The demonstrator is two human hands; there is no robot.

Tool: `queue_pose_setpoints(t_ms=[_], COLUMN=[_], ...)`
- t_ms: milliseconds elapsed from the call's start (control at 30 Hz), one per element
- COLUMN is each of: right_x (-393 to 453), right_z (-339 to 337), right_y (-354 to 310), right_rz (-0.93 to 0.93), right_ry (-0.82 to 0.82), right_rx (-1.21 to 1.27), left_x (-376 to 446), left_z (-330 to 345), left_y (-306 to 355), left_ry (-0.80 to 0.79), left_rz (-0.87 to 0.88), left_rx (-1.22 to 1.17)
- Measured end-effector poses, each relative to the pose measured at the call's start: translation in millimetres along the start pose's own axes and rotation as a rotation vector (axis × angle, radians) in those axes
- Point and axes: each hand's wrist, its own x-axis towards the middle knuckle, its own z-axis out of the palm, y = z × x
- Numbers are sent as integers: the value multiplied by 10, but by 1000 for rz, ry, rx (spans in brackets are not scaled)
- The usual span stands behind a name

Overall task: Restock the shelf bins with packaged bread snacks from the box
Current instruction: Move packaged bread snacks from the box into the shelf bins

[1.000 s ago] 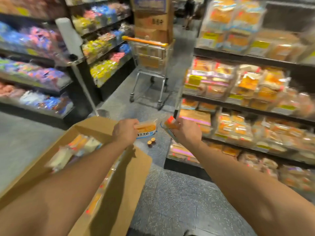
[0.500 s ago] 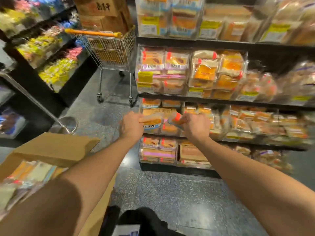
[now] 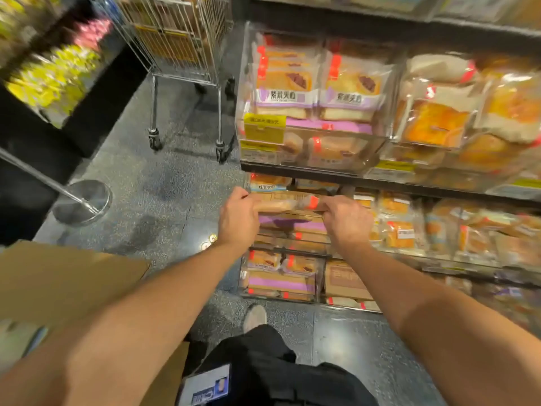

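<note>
A: Big shift from a second ago! The view has swung down and in toward the bread shelves, and the cardboard box (image 3: 67,282), which filled the lower left before, is now just a flap at the left edge.

B: And the hands have travelled from over the aisle floor right up to the middle shelf.

A: Grip check. The left hand (image 3: 238,219) is curled around a bread packet (image 3: 275,205), knuckles toward us. The right hand (image 3: 345,222) is curled too, pinching a second packet (image 3: 310,203) with a red tab showing.

B: Both packets meet between the fists, just in front of the clear bin (image 3: 295,227) on the middle shelf. Whether they touch it, I cannot tell.

A: The fingertips are hidden behind the fists, and the print on the packets is smeared by blur.

B: Further back, the upper bin (image 3: 310,159) holds purple-banded packets, and a wire trolley (image 3: 175,39) stands in the aisle, its top cut off.
</note>
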Motion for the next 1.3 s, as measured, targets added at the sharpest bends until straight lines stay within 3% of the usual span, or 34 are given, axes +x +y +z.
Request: queue_pose_setpoints(t_ms=[233, 533, 667, 900, 1000, 1100, 1200, 1300], right_x=[464, 916, 957, 960, 735, 603, 718, 810], right_z=[600, 1086, 1309, 1489, 1510, 1565, 1560, 1570], right_y=[-28, -51, -30, 133, 64, -100, -306, -477], right_rz=[3, -18, -80, -200, -191, 3, 204, 224], right_ry=[-62, 87, 223, 312, 336, 197, -164, -246], right_rx=[27, 11, 65, 103, 221, 552, 836, 937], left_x=[397, 680, 775, 896, 902, 910, 937, 923], left_z=[477, 845, 889, 929, 888, 870, 887, 930], left_y=[-152, -232, -281, -293, -301, -359, -407, -441], left_ry=[-124, -170, -141, -77, -5, 37, 6, 6], left_rz=[9, -21, 41, 353, 399, 388, 367, 340], left_rx=[94, 262, 352, 669, 719, 743, 735, 700])
